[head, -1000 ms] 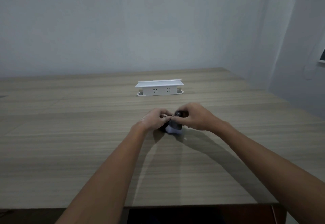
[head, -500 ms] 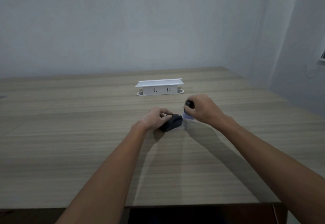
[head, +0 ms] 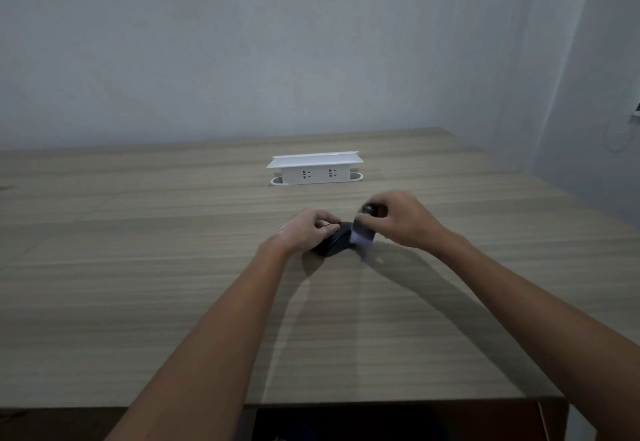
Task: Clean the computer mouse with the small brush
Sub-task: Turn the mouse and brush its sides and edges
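Mouse (head: 333,243): black, rounded, smooth, frame centre on wood-grain table (head: 138,267). Left hand (head: 306,231) curled around it. Right hand (head: 403,221) pinching small brush (head: 363,234), pale blurred bristles touching mouse. White plastic socket box (head: 315,170) behind; no readable writing.

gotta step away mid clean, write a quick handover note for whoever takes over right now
Left hand: gripping the mouse, steadying it on the table.
Right hand: closed on the brush, pale bristles down at the mouse's right side.
Socket box: farther back on the table, clear of the work.
Done: mouse held, brush at the mouse, image there blurred.
Left: how much is clean cannot be told; finish brushing all sides, then set both down.
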`<state>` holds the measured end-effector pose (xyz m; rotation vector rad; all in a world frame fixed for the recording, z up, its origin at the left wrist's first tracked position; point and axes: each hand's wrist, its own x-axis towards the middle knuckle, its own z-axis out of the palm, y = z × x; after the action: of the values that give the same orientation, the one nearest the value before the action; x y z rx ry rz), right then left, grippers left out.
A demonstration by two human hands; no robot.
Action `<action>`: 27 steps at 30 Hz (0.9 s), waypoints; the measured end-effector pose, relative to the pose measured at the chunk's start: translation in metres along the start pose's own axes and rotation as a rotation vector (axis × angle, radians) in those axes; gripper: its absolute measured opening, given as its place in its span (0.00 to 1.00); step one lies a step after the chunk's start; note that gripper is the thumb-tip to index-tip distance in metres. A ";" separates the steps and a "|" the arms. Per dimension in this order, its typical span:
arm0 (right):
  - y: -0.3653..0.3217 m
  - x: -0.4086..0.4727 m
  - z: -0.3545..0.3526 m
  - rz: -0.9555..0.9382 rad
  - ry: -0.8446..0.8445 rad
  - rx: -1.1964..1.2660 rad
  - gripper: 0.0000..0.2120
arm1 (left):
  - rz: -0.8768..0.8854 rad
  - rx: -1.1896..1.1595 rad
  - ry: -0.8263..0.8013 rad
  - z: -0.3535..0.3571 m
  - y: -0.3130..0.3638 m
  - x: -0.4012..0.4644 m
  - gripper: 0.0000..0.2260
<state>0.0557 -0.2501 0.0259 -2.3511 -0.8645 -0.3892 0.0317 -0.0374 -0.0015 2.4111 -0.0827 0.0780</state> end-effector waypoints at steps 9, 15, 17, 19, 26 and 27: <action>0.004 0.000 0.002 0.006 0.083 -0.058 0.11 | -0.001 -0.006 0.015 0.001 -0.001 0.000 0.14; -0.001 -0.002 0.007 0.011 0.046 0.036 0.09 | 0.004 -0.023 0.016 0.001 -0.003 0.000 0.14; 0.009 -0.002 0.003 0.061 0.174 -0.041 0.09 | -0.002 -0.015 0.021 0.002 -0.002 -0.001 0.15; 0.007 -0.007 0.000 0.047 0.173 0.044 0.09 | 0.002 -0.020 0.021 0.001 -0.001 -0.002 0.14; 0.013 -0.005 0.003 0.075 0.160 -0.016 0.09 | 0.007 -0.029 0.017 0.001 0.003 -0.006 0.14; 0.013 -0.005 0.001 0.071 0.175 -0.004 0.09 | 0.007 -0.032 0.016 0.001 0.004 -0.006 0.14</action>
<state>0.0607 -0.2603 0.0173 -2.3034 -0.6969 -0.5586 0.0250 -0.0406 0.0004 2.3782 -0.0844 0.0978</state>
